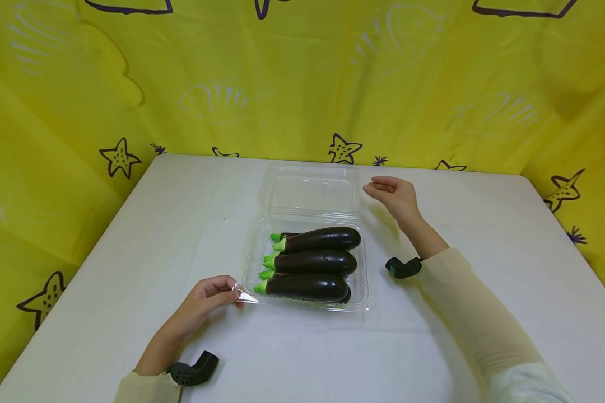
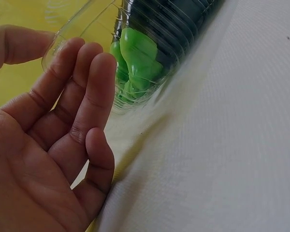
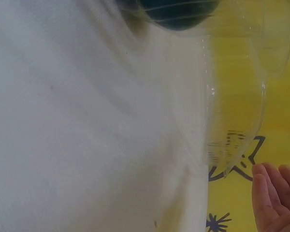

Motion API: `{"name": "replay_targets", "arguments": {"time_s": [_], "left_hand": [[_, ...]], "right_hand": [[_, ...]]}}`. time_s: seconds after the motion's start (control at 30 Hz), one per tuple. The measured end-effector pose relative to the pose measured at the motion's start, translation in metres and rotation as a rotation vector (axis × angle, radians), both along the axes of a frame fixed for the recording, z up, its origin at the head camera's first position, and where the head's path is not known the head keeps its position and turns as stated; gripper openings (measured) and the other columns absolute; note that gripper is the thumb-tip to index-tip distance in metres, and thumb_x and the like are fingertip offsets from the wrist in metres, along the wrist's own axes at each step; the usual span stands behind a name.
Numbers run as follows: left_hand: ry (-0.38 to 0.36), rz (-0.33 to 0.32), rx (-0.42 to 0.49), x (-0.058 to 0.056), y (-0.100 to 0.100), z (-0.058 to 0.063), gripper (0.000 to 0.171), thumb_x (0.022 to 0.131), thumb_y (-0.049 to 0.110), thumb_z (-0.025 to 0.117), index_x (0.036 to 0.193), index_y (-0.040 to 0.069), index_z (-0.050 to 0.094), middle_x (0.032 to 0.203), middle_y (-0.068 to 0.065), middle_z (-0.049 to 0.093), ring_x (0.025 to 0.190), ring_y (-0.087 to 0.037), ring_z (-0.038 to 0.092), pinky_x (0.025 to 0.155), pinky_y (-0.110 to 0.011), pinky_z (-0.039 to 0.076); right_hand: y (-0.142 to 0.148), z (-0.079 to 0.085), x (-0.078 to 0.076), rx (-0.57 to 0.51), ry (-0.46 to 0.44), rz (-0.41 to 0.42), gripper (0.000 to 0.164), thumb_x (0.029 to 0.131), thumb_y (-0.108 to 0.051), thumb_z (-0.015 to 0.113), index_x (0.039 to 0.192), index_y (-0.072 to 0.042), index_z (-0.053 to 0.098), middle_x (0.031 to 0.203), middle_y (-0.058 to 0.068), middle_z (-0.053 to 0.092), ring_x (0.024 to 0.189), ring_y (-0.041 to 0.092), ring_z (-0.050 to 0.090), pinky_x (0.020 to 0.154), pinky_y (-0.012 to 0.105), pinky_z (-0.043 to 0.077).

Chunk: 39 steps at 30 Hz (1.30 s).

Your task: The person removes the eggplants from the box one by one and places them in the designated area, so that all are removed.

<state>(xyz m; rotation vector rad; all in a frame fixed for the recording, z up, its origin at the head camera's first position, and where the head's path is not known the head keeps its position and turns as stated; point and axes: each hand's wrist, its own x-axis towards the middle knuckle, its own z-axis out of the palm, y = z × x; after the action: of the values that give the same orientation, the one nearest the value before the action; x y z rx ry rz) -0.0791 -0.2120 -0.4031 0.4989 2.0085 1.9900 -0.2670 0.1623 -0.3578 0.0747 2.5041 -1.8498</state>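
Note:
A clear plastic clamshell container [image 1: 367, 280] lies with its lid [image 1: 310, 193] folded back toward the far side. Several dark eggplants [image 1: 312, 262] with green stems are piled in its base, stems pointing left. My left hand [image 1: 213, 294] pinches the near left corner of the rim between thumb and fingers; in the left wrist view the fingers [image 2: 94, 92] lie under that rim, close to the green stem ends [image 2: 139, 55]. Just right of the lid, my right hand [image 1: 395, 198] is held above the table with fingers loosely bent and nothing in them.
A white cloth [image 1: 302, 358] covers the table. Yellow sheeting [image 1: 292, 73] printed with starfish and fish hangs behind and along both sides. Dark devices are strapped at the left wrist [image 1: 194, 370] and the right wrist [image 1: 403, 268].

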Motion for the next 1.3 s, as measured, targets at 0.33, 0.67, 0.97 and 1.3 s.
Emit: {"name": "replay_targets", "arguments": {"time_s": [0.33, 0.67, 0.97, 1.3], "left_hand": [[-0.005, 0.004, -0.018, 0.000, 0.001, 0.001, 0.014, 0.090, 0.000, 0.050, 0.088, -0.014, 0.051, 0.079, -0.001, 0.062, 0.077, -0.013, 0.059, 0.075, -0.025, 0.045], [-0.003, 0.007, -0.037, 0.000, 0.000, 0.002, 0.015, 0.091, 0.001, 0.048, 0.088, -0.014, 0.052, 0.079, -0.007, 0.062, 0.077, -0.016, 0.059, 0.076, -0.026, 0.045], [-0.018, 0.010, -0.026, 0.000, 0.000, 0.002, 0.017, 0.091, 0.001, 0.048, 0.088, -0.016, 0.050, 0.079, -0.006, 0.063, 0.077, -0.017, 0.059, 0.076, -0.026, 0.044], [-0.012, -0.006, -0.014, 0.000, 0.001, 0.002, 0.017, 0.091, 0.001, 0.048, 0.089, -0.016, 0.050, 0.080, -0.005, 0.062, 0.077, -0.016, 0.059, 0.076, -0.026, 0.045]], "right_hand": [[-0.008, 0.011, 0.028, 0.050, 0.103, 0.178, 0.047, 0.084, -0.021, 0.068, 0.120, 0.006, 0.055, 0.113, 0.021, 0.059, 0.090, 0.006, 0.060, 0.078, 0.019, 0.046], [-0.015, 0.018, 0.046, 0.031, 0.154, 0.279, 0.042, 0.083, -0.017, 0.069, 0.117, 0.006, 0.058, 0.112, 0.022, 0.060, 0.088, 0.009, 0.062, 0.076, 0.020, 0.047], [-0.024, 0.024, 0.061, 0.076, 0.184, 0.479, 0.039, 0.081, -0.013, 0.070, 0.115, 0.004, 0.059, 0.114, 0.021, 0.059, 0.104, 0.027, 0.058, 0.085, 0.027, 0.045], [-0.033, 0.017, 0.065, 0.114, 0.212, 0.615, 0.037, 0.079, -0.007, 0.072, 0.111, 0.006, 0.061, 0.109, 0.022, 0.060, 0.101, 0.026, 0.060, 0.088, 0.035, 0.044]]}}
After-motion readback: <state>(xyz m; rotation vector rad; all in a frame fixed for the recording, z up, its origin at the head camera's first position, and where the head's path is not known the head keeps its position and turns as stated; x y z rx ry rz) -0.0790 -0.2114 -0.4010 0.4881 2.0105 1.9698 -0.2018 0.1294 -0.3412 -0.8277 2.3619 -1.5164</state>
